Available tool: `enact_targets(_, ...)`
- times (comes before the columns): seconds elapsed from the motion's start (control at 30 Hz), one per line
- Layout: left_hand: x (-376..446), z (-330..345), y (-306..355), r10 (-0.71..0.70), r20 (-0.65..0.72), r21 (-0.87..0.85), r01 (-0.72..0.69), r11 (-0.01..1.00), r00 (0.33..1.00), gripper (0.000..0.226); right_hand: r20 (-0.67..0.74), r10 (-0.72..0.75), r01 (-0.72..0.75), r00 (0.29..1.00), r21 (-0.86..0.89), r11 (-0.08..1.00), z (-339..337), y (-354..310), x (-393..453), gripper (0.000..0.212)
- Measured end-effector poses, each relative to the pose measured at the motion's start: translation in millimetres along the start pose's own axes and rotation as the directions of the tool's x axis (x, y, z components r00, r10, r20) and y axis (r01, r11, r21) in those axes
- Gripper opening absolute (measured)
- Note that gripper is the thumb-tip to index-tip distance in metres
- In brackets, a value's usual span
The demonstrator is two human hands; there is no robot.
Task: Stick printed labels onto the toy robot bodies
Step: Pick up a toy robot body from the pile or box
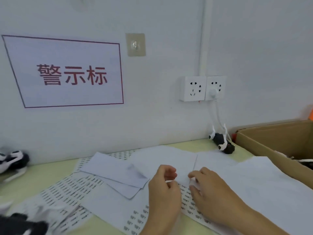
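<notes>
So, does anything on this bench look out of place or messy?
Mildly. The label sheets and blank backing papers lie fanned and overlapping at odd angles. One black-and-white toy robot lies tipped over by the wall, apart from the hands. No damage visible.

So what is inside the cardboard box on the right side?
Inside the cardboard box, only a black and white toy part shows at the picture's right edge. The near wall and the frame edge hide the rest, so its contents cannot be told.

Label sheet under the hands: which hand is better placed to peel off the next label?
Probably the right hand: its fingertips already pinch at the edge of the label sheet. The left hand hovers beside it, fingers curled, apparently holding nothing.
</notes>
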State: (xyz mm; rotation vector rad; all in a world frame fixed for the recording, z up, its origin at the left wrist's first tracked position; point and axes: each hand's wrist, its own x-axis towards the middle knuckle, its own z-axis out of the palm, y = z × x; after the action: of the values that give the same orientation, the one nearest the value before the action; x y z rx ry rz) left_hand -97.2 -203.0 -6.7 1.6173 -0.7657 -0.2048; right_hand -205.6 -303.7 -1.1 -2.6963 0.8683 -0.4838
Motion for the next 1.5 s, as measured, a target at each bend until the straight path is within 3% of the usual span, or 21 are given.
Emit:
enact_targets(0.1,-0.7,-1.4,1.6,0.014,-0.01,-0.002,-0.014,1.0,1.0,0.039,-0.04,-0.064,0.064,0.997,0.011,0.998,2.3,9.1,-10.0,0.033)
enact_targets(0.2,-2.9,-2.5,0.7,0.136,-0.04,0.059,-0.134,0.989,0.99,0.033,-0.051,-0.1,0.1,0.994,0.007,0.995,3.6,13.5,-14.6,0.027)
enact_targets(0.23,-4.8,-3.9,1.3,0.239,-0.068,0.145,-0.227,0.963,0.969,0.028,-0.065,-0.115,0.115,0.991,0.001,0.993,4.3,13.9,-14.9,0.025)
enact_targets(0.3,-7.2,-5.5,2.0,0.503,-0.078,0.384,-0.44,0.812,0.861,0.022,-0.073,-0.147,0.145,0.986,-0.026,0.989,6.9,13.5,-14.1,0.022)
enact_targets(0.37,-9.1,-6.0,8.3,0.614,-0.034,0.494,-0.52,0.696,0.789,0.021,-0.079,-0.17,0.168,0.982,-0.03,0.985,9.4,14.7,-12.8,0.021)
enact_targets(0.43,-6.7,-12.1,26.4,0.514,0.026,0.525,-0.45,0.723,0.857,0.022,-0.101,-0.184,0.184,0.978,-0.017,0.983,8.9,15.6,-12.8,0.02)
enact_targets(0.5,1.6,-27.8,47.0,0.259,0.087,0.554,-0.263,0.79,0.962,0.02,-0.114,-0.191,0.193,0.975,0.006,0.981,6.3,14.7,-12.8,0.019)
enact_targets(0.57,12.2,-53.7,66.0,0.071,0.135,0.591,-0.138,0.795,0.988,0.018,-0.067,-0.175,0.175,0.982,-0.005,0.985,4.0,12.3,-10.9,0.027)
enact_targets(0.63,16.9,-87.7,83.4,-0.076,0.208,0.659,-0.082,0.748,0.975,0.02,-0.128,-0.18,0.184,0.975,0.017,0.983,8.0,18.9,-7.6,0.041)
enact_targets(0.7,17.6,-123.3,96.8,-0.2,0.316,0.793,-0.143,0.592,0.927,0.028,-0.173,-0.183,0.195,0.968,0.056,0.979,13.9,24.9,-5.1,0.04)
enact_targets(0.77,14.3,-158.0,109.6,-0.318,0.366,0.87,-0.2,0.451,0.875,0.036,-0.218,-0.216,0.236,0.952,0.069,0.969,16.7,31.6,-4.0,0.016)
enact_targets(0.87,11.2,-200.9,123.3,-0.414,0.267,0.929,-0.119,0.349,0.87,0.041,-0.244,-0.18,0.212,0.953,0.114,0.971,29.5,40.4,1.1,0.04)
enact_targets(0.93,9.4,-218.6,123.7,-0.524,0.2,0.973,-0.104,0.207,0.828,0.055,-0.264,-0.18,0.218,0.948,0.125,0.968,33.1,43.2,-0.5,0.036)
enact_targets(1.03,5.0,-224.6,110.7,-0.697,0.123,0.984,-0.181,-0.01,0.707,0.083,-0.266,-0.182,0.22,0.947,0.123,0.968,28.1,42.7,-1.4,0.039)
enact_targets(1.17,2.7,-211.5,84.2,-0.715,0.086,0.917,-0.335,-0.215,0.694,0.083,-0.225,-0.188,0.217,0.956,0.114,0.969,20.5,42.1,-6.9,0.05)
enact_targets(1.27,9.2,-208.3,75.9,-0.739,0.1,0.905,-0.369,-0.21,0.666,0.077,-0.22,-0.183,0.211,0.958,0.11,0.971,21.6,37.2,-5.7,0.058)
enact_targets(1.33,16.5,-212.5,76.8,-0.739,0.148,0.927,-0.353,-0.129,0.658,0.07,-0.212,-0.183,0.207,0.96,0.096,0.974,18.0,31.8,-4.6,0.06)
enact_targets(1.5,33.6,-236.1,94.8,-0.591,0.274,0.961,-0.238,0.14,0.759,0.071,-0.149,-0.152,0.162,0.977,0.056,0.985,12.1,19.7,-4.9,0.052)
